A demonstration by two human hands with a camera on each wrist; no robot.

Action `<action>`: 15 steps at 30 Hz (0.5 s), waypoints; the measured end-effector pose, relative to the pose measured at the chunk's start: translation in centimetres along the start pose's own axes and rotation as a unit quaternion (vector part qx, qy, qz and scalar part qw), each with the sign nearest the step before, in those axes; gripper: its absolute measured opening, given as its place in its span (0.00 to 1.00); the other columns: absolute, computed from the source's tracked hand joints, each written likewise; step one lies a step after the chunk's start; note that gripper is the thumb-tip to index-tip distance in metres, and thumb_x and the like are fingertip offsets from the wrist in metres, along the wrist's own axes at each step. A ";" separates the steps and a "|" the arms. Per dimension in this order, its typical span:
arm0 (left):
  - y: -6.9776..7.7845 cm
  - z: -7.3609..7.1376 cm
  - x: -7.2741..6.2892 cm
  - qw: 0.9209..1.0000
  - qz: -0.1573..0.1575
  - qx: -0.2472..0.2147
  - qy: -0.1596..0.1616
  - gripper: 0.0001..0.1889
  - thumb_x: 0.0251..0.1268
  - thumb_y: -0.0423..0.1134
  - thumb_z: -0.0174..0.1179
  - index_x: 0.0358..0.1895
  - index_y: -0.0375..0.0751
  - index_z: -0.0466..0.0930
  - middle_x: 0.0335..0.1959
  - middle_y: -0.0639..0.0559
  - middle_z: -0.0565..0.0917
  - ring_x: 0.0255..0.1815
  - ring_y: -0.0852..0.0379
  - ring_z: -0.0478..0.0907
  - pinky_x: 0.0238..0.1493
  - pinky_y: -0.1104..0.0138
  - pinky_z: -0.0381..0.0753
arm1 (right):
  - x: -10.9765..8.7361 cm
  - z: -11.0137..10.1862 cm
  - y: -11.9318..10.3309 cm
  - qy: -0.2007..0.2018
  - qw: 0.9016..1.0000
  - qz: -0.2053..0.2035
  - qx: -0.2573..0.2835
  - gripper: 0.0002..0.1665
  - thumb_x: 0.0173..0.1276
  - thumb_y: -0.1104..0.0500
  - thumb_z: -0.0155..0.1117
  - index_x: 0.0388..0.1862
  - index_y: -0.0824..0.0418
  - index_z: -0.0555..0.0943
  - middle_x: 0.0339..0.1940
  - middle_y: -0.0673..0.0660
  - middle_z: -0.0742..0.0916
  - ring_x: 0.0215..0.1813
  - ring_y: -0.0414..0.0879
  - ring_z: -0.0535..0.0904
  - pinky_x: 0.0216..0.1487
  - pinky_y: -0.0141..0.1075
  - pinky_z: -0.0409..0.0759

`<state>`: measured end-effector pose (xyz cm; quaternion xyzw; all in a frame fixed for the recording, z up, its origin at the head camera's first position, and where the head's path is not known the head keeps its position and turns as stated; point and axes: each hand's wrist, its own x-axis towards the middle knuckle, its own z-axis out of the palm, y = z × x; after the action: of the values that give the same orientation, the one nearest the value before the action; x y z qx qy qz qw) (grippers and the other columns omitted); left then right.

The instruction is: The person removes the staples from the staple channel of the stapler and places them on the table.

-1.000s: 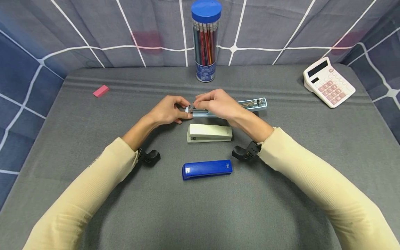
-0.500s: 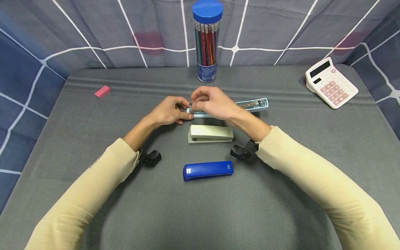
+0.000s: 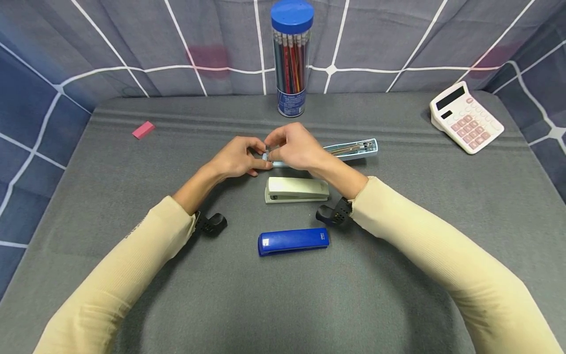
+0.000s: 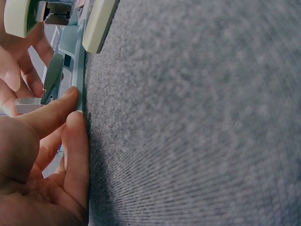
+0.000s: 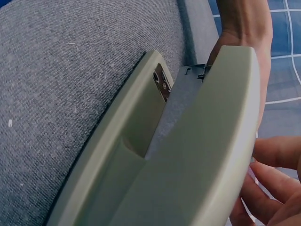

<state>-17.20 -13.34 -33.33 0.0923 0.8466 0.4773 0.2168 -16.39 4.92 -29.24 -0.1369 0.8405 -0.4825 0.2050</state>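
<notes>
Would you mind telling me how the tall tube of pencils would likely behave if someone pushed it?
The tube would probably tip, being tall and narrow. Once down, its round side would likely roll. Packed with pencils, it may feel rather heavy.

No text legible | blue stapler (image 3: 294,241): white lettering, too small | pencil tube label (image 3: 291,102): print unreadable | calculator (image 3: 466,118): key marks unclear

Soft, even light brightens the head view, laying hazy shadows across the table (image 3: 287,305) on the near side of the left hand (image 3: 234,156) and right hand (image 3: 297,147). The left wrist view is duller, the table right of the left hand grainy and smeared. In the right wrist view, a faint sheen edges the stapler (image 5: 216,141) left of the right hand.
</notes>
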 end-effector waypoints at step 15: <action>-0.1 0.0 0.1 1.000 0.002 -0.002 -0.001 0.20 0.58 0.30 0.71 0.53 0.29 0.78 0.46 0.39 0.74 0.24 0.58 0.76 0.27 0.68 0.86 | 0.5 0.1 -0.1 0.041 0.999 -0.002 -0.013 0.10 0.59 0.71 0.70 0.40 0.67 0.81 0.31 0.57 0.82 0.35 0.47 0.76 0.36 0.35 0.76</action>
<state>-17.27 -13.37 -33.44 0.0943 0.8451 0.4793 0.2172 -16.73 4.56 -29.33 -0.1219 0.8542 -0.4769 0.1676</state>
